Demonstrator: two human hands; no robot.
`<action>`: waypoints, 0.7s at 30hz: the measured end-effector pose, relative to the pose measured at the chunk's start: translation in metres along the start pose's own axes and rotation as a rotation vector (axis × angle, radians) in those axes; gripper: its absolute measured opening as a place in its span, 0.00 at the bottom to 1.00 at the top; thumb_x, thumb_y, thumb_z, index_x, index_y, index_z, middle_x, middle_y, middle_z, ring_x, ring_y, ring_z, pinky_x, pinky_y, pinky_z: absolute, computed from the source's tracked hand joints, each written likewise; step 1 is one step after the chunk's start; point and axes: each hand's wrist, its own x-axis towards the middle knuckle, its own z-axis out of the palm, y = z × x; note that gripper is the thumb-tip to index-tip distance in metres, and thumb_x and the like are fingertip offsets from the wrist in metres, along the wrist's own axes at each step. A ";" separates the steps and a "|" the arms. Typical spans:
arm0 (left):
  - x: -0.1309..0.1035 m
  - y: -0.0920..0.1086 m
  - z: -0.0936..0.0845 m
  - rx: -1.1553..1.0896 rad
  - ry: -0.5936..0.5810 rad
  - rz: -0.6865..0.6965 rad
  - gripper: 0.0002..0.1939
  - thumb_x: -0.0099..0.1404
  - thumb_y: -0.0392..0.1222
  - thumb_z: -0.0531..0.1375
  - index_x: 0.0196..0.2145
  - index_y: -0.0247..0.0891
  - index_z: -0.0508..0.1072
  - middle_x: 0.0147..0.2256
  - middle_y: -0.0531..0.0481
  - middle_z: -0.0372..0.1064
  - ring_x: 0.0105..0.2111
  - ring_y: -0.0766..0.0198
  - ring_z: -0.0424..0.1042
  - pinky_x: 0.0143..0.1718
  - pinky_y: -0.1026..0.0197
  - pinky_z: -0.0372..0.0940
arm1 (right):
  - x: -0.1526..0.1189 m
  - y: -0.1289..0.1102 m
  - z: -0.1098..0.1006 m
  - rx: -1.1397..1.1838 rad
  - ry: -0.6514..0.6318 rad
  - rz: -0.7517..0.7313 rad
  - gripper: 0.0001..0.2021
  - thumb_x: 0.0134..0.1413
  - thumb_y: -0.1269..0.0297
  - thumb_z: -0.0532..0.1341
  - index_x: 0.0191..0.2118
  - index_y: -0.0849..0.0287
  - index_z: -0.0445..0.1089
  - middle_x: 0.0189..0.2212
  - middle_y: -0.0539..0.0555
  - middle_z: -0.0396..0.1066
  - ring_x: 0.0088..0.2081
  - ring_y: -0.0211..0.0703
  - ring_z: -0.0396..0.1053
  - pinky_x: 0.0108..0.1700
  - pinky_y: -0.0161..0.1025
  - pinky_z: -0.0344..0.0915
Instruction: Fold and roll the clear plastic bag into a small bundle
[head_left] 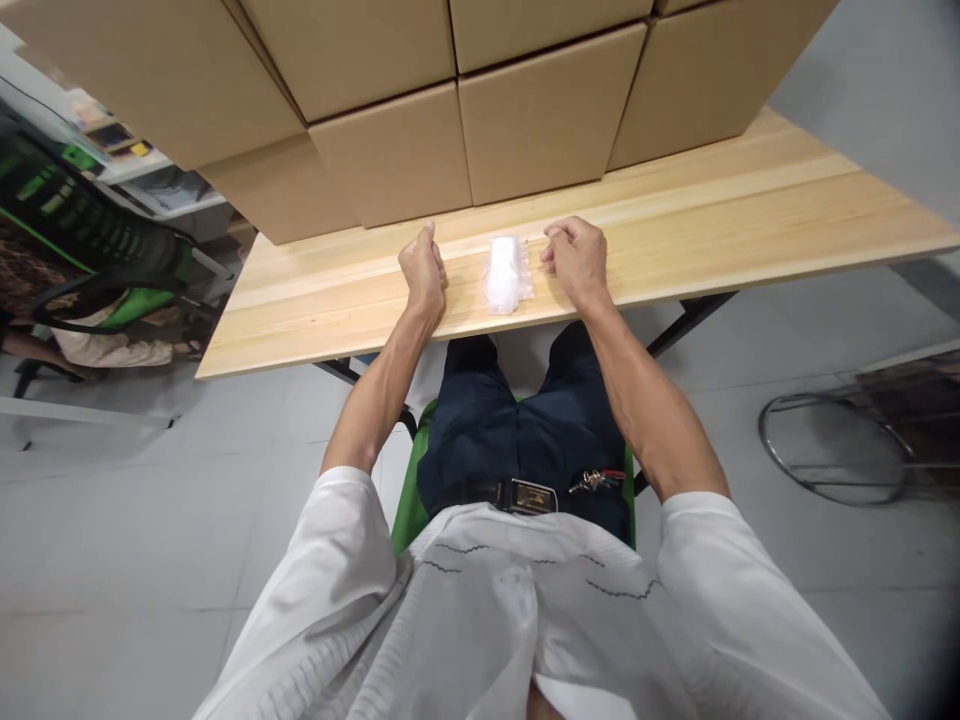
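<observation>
A small white bundle in clear plastic wrap (505, 274) lies on the wooden table (675, 225), between my two hands and apart from both. My left hand (424, 268) rests to the left of the bundle, curled into a fist with the thumb side up. On the other side, my right hand (577, 256) is also closed, its fingers bent in toward the bundle. Nothing shows in either hand. Both wrists are at the table's near edge.
Stacked cardboard boxes (390, 150) stand along the table's far side. At the left is a green and black office chair (82, 240), with a person partly in view. A round metal stool frame (832, 450) is on the floor at the right.
</observation>
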 end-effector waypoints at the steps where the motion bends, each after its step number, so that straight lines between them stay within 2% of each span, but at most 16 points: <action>1: 0.000 -0.001 0.000 0.011 -0.005 0.012 0.38 0.83 0.79 0.72 0.32 0.47 0.67 0.26 0.59 0.51 0.25 0.63 0.65 0.27 0.62 0.59 | 0.001 0.002 0.000 -0.005 -0.007 0.009 0.31 0.90 0.30 0.57 0.50 0.50 0.85 0.35 0.53 0.85 0.40 0.56 0.90 0.59 0.64 0.94; 4: 0.002 -0.007 -0.001 0.083 -0.049 0.083 0.39 0.83 0.77 0.74 0.31 0.46 0.66 0.26 0.58 0.53 0.26 0.63 0.67 0.29 0.61 0.62 | 0.003 0.008 0.002 0.001 -0.038 -0.001 0.28 0.89 0.31 0.60 0.47 0.49 0.84 0.33 0.51 0.83 0.39 0.55 0.89 0.57 0.61 0.94; 7: 0.006 -0.017 -0.006 0.245 -0.180 0.206 0.38 0.83 0.76 0.74 0.30 0.46 0.67 0.25 0.57 0.57 0.29 0.61 0.71 0.33 0.59 0.68 | 0.005 0.017 0.005 0.018 -0.078 -0.037 0.25 0.88 0.35 0.62 0.46 0.49 0.82 0.35 0.51 0.83 0.42 0.55 0.90 0.57 0.60 0.93; 10: 0.010 -0.030 -0.012 0.524 -0.364 0.404 0.33 0.84 0.75 0.73 0.36 0.46 0.76 0.31 0.52 0.71 0.38 0.56 0.80 0.45 0.54 0.78 | 0.009 0.024 0.007 0.020 -0.090 -0.066 0.23 0.88 0.39 0.63 0.46 0.51 0.82 0.39 0.54 0.84 0.48 0.57 0.90 0.63 0.62 0.91; 12: 0.011 -0.038 -0.016 0.725 -0.467 0.529 0.29 0.85 0.75 0.72 0.46 0.45 0.83 0.40 0.47 0.81 0.47 0.50 0.85 0.56 0.49 0.81 | 0.010 0.026 0.009 0.014 -0.088 -0.104 0.22 0.87 0.39 0.64 0.46 0.52 0.83 0.41 0.55 0.86 0.53 0.59 0.91 0.68 0.65 0.89; 14: 0.013 -0.045 -0.017 0.877 -0.538 0.614 0.31 0.84 0.77 0.72 0.57 0.45 0.85 0.49 0.42 0.86 0.57 0.44 0.87 0.66 0.43 0.79 | 0.011 0.026 0.009 0.008 -0.105 -0.143 0.22 0.86 0.39 0.66 0.48 0.52 0.84 0.44 0.56 0.87 0.56 0.61 0.91 0.71 0.66 0.87; 16: 0.016 -0.052 -0.017 0.967 -0.588 0.667 0.35 0.82 0.79 0.73 0.64 0.47 0.84 0.57 0.39 0.87 0.66 0.38 0.86 0.74 0.39 0.76 | 0.009 0.022 0.008 0.011 -0.150 -0.159 0.21 0.84 0.38 0.69 0.50 0.52 0.86 0.45 0.56 0.88 0.57 0.62 0.91 0.72 0.65 0.86; 19: 0.023 -0.059 -0.017 1.034 -0.652 0.707 0.39 0.80 0.80 0.74 0.69 0.48 0.83 0.62 0.35 0.87 0.75 0.30 0.80 0.82 0.33 0.69 | 0.005 0.013 0.007 0.028 -0.211 -0.156 0.19 0.82 0.39 0.72 0.50 0.50 0.87 0.42 0.54 0.88 0.55 0.61 0.91 0.68 0.61 0.88; 21: 0.030 -0.060 -0.017 1.047 -0.673 0.699 0.37 0.82 0.76 0.74 0.72 0.47 0.82 0.62 0.35 0.87 0.78 0.29 0.78 0.85 0.31 0.67 | 0.002 0.008 0.008 0.039 -0.209 -0.142 0.20 0.84 0.38 0.70 0.47 0.49 0.86 0.38 0.52 0.86 0.50 0.58 0.91 0.64 0.58 0.89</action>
